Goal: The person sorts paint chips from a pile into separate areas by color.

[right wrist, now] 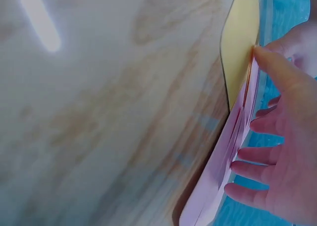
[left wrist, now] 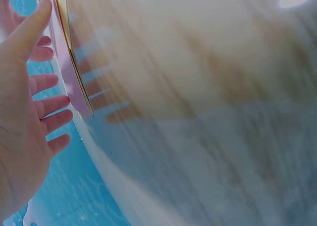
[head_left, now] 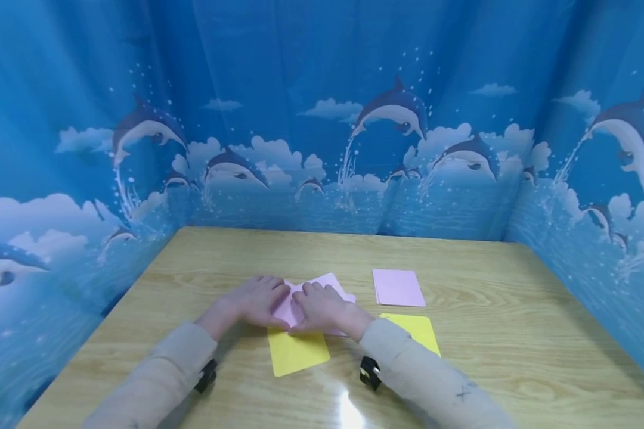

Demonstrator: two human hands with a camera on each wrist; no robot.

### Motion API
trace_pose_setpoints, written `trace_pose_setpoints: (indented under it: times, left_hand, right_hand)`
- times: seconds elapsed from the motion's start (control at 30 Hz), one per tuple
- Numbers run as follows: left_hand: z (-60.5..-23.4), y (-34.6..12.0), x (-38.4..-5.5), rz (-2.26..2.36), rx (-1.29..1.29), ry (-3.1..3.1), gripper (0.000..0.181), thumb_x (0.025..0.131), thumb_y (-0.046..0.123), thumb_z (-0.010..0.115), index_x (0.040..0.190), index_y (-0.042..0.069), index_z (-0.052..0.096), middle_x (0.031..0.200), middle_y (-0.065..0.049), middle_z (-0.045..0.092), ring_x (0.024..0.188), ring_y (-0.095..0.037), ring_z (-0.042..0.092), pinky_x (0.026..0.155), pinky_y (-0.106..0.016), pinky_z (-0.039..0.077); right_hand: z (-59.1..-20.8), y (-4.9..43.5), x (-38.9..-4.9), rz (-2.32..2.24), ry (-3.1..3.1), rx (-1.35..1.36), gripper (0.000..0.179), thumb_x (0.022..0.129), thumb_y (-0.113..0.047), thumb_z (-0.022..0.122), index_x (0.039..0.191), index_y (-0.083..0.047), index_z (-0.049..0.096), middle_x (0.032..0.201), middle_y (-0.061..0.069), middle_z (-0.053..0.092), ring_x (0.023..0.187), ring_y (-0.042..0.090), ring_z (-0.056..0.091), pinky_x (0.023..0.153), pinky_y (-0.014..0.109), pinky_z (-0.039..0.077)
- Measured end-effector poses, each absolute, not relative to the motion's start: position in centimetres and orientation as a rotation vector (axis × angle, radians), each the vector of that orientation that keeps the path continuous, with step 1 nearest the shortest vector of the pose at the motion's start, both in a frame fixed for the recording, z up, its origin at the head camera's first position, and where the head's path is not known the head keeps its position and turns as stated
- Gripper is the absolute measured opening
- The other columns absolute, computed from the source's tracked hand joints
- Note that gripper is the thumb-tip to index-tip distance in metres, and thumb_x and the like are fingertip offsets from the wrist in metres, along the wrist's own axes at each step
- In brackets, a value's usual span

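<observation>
Several pink paper sheets (head_left: 330, 281) lie loosely spread on the table under both hands, partly covering a yellow sheet (head_left: 299, 356). My left hand (head_left: 257, 301) rests at the left side of the pink sheets; its fingers (left wrist: 52, 106) look spread and loosely bent in the left wrist view. My right hand (head_left: 321, 307) lies over their middle, close beside the left. In the right wrist view the right thumb (right wrist: 280, 67) touches the near edge of the papers, and the other fingers reach over the pink ones. The hands hide part of the papers.
To the right sits a squared pink paper stack (head_left: 399, 288), with yellow paper (head_left: 415, 330) nearer, partly behind the right sleeve (head_left: 394, 345). The wooden table (head_left: 477, 310) is enclosed by a blue dolphin curtain (head_left: 300, 71). Glare shows at the table's near side.
</observation>
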State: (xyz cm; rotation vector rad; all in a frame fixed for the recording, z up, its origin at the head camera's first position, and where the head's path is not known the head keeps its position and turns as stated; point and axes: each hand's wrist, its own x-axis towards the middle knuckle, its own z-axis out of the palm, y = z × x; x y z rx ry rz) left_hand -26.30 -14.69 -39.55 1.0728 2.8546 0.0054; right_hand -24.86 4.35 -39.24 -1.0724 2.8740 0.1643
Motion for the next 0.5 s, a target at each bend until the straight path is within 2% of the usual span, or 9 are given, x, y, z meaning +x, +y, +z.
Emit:
trace_pose_setpoints:
  times: [0.23, 0.5]
  left_hand:
    - [-39.79, -14.93, -26.36, 0.005, 1.112, 2.850, 0.081, 0.079, 0.066, 0.052, 0.133, 0.006, 0.045, 0.130, -0.012, 0.046, 0.121, -0.030, 0.040, 0.102, -0.050, 0.029]
    - [-40.05, -14.94, -26.34, 0.013, 1.082, 2.854, 0.083, 0.078, 0.071, 0.050, 0.133, 0.009, 0.045, 0.130, -0.010, 0.046, 0.122, -0.029, 0.040, 0.103, -0.049, 0.028]
  right_hand:
    - [-39.34, 3.88, -25.06, 0.174, 2.846, -1.036, 0.079, 0.075, -0.075, 0.049, 0.127, -0.015, 0.051, 0.115, 0.006, 0.053, 0.101, 0.020, 0.049, 0.085, 0.040, 0.044]
    - [-39.46, 4.07, -25.39, 0.266, 2.838, -1.076, 0.075, 0.077, -0.072, 0.049, 0.128, -0.016, 0.051, 0.124, 0.006, 0.051, 0.113, 0.021, 0.046, 0.090, 0.043, 0.041]
